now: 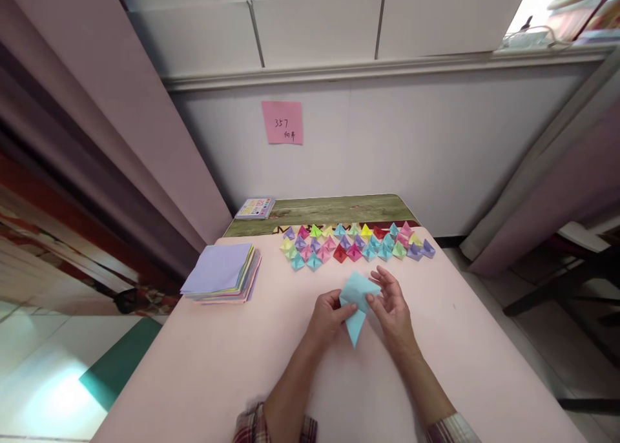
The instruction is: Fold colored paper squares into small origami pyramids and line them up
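A light blue sheet of origami paper (357, 289), partly folded, is held up between my two hands over the pink tabletop. One pointed corner of it hangs down toward me. My left hand (329, 315) pinches its left side, thumb on top and the fingers behind. On the right edge, my right hand (393, 307) grips the paper between thumb and fingers, its other fingers loosely raised. Beyond the hands stand rows of small folded paper boats (354, 252) in many colours.
A stack of coloured paper (220, 272) lies at the left of the pink table (271, 365). Behind it, a printed packet (255, 208) rests on the green wood-patterned surface (329, 209). A pink note (282, 123) is stuck to the wall. A dark chair (581, 268) stands at right.
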`<state>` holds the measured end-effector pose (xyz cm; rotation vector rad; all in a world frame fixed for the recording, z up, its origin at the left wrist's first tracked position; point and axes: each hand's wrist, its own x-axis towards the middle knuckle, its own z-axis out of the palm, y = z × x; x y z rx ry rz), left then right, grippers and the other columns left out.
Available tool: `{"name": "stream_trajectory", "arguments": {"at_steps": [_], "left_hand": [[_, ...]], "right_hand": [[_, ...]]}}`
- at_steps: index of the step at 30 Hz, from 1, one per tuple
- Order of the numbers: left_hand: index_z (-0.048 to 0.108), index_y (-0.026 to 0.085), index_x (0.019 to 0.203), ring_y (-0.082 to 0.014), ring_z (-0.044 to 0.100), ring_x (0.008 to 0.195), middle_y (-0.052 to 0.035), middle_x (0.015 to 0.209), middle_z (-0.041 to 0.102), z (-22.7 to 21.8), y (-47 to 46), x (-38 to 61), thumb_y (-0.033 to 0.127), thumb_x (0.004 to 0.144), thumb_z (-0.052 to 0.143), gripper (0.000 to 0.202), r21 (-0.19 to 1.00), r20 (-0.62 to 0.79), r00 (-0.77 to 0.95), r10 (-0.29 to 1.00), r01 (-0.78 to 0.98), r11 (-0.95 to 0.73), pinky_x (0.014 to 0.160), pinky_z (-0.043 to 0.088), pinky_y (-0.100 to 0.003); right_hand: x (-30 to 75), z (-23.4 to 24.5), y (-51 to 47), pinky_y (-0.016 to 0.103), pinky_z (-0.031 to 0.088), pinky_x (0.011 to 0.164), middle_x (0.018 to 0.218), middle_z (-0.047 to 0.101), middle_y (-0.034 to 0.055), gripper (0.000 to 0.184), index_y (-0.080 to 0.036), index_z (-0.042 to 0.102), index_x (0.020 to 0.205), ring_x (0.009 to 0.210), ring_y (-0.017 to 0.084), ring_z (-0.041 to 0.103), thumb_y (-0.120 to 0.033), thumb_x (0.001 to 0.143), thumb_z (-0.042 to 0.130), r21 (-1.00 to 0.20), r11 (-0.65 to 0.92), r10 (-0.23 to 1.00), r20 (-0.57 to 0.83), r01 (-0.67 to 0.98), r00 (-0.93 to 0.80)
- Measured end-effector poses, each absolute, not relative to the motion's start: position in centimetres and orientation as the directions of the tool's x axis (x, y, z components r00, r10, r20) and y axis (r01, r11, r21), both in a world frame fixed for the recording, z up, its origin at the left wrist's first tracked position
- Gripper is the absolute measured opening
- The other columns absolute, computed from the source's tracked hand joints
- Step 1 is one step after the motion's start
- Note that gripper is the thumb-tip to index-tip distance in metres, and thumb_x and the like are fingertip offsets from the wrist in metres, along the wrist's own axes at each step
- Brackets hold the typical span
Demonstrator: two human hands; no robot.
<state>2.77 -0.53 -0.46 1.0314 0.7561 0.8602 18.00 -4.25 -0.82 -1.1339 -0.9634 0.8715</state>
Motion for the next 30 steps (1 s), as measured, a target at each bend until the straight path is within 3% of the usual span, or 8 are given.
{"name": "stream_trajectory", "arguments": {"at_steps": [4, 7, 12, 14, 19, 22, 26, 30], "left_hand": [[0.068, 0.01, 0.074, -0.009, 0.047, 0.055, 0.0007, 0.062, 0.058, -0.5, -0.5, 2.6, 0.035, 0.067, 0.079, 0.028, 0.954, -0.1, 0.54, 0.835, -0.188, 0.235, 0.053, 0.033, -0.021], [0.068, 0.01, 0.076, -0.0102, 0.051, 0.056, -0.0012, 0.065, 0.063, -0.5, -0.4, 2.6, 0.035, 0.066, 0.08, 0.03, 0.944, -0.121, 0.522, 0.844, -0.203, 0.26, 0.054, 0.036, -0.021], [0.068, 0.011, 0.091, -0.0164, 0.062, 0.066, -0.0074, 0.08, 0.071, -0.3, -0.3, 2.7, 0.035, 0.061, 0.083, 0.041, 0.911, -0.169, 0.492, 0.854, -0.254, 0.327, 0.061, 0.045, -0.025], [0.067, 0.012, 0.099, -0.0171, 0.063, 0.067, -0.0078, 0.081, 0.071, -0.2, -0.2, 2.6, 0.034, 0.061, 0.084, 0.047, 0.914, -0.155, 0.484, 0.861, -0.262, 0.311, 0.064, 0.046, -0.026], [0.054, 0.016, 0.129, -0.0112, 0.055, 0.057, 0.0014, 0.066, 0.063, -0.3, -0.2, 2.2, 0.033, 0.065, 0.082, 0.072, 0.954, -0.117, 0.445, 0.888, -0.198, 0.225, 0.055, 0.038, -0.021], [0.046, 0.018, 0.139, -0.0073, 0.045, 0.051, 0.0072, 0.057, 0.052, -0.2, -0.3, 2.0, 0.032, 0.067, 0.08, 0.08, 0.976, -0.08, 0.453, 0.888, -0.147, 0.163, 0.051, 0.031, -0.019], [0.051, 0.019, 0.135, -0.0079, 0.046, 0.055, 0.0047, 0.063, 0.055, -0.3, -0.4, 1.8, 0.033, 0.073, 0.075, 0.068, 0.991, -0.043, 0.488, 0.872, -0.088, 0.099, 0.053, 0.033, -0.02], [0.067, 0.015, 0.108, -0.0127, 0.055, 0.067, -0.0036, 0.078, 0.065, -0.3, -0.4, 2.0, 0.034, 0.077, 0.07, 0.037, 0.997, -0.022, 0.475, 0.88, -0.05, 0.052, 0.06, 0.04, -0.023]], "right_hand": [[18.2, -0.5, -4.6, 0.027, 0.052, 0.065, 0.1, 0.065, 0.0055, 0.061, -0.027, 0.046, 0.135, 0.084, 0.019, 0.064, -0.043, 0.081, 0.068, -0.99, 0.134, 0.949, 0.112, -0.055, 0.294], [18.3, -0.8, -4.7, 0.025, 0.049, 0.057, 0.09, 0.065, 0.0021, 0.054, -0.026, 0.054, 0.128, 0.064, 0.014, 0.058, -0.041, 0.079, 0.07, -0.99, 0.132, 0.946, 0.114, -0.039, 0.304], [18.6, -1.9, -4.5, 0.025, 0.046, 0.052, 0.07, 0.062, -0.0014, 0.037, -0.022, 0.068, 0.109, 0.051, 0.011, 0.047, -0.041, 0.077, 0.071, -0.988, 0.134, 0.938, 0.151, 0.078, 0.311], [18.9, -2.0, -4.5, 0.025, 0.046, 0.054, 0.067, 0.06, -0.0021, 0.042, -0.023, 0.068, 0.112, 0.053, 0.012, 0.049, -0.039, 0.074, 0.075, -0.982, 0.13, 0.942, 0.165, 0.136, 0.293], [19.3, -1.4, -4.5, 0.03, 0.051, 0.07, 0.103, 0.068, 0.0043, 0.05, -0.025, 0.067, 0.117, 0.075, 0.017, 0.059, -0.039, 0.071, 0.077, -0.966, 0.112, 0.96, 0.166, 0.233, 0.225], [19.3, -1.3, -4.5, 0.032, 0.051, 0.072, 0.109, 0.068, 0.0057, 0.048, -0.025, 0.067, 0.117, 0.078, 0.019, 0.061, -0.041, 0.072, 0.075, -0.964, 0.083, 0.965, 0.141, 0.251, 0.223], [19.3, -1.2, -4.6, 0.035, 0.051, 0.077, 0.107, 0.07, 0.0059, 0.044, -0.025, 0.069, 0.114, 0.086, 0.023, 0.064, -0.039, 0.073, 0.074, -0.96, 0.071, 0.964, 0.135, 0.27, 0.228], [19.2, -1.1, -4.6, 0.035, 0.051, 0.08, 0.098, 0.07, 0.006, 0.027, -0.025, 0.073, 0.101, 0.09, 0.024, 0.065, -0.037, 0.077, 0.07, -0.934, 0.105, 0.955, 0.19, 0.342, 0.227]]}}
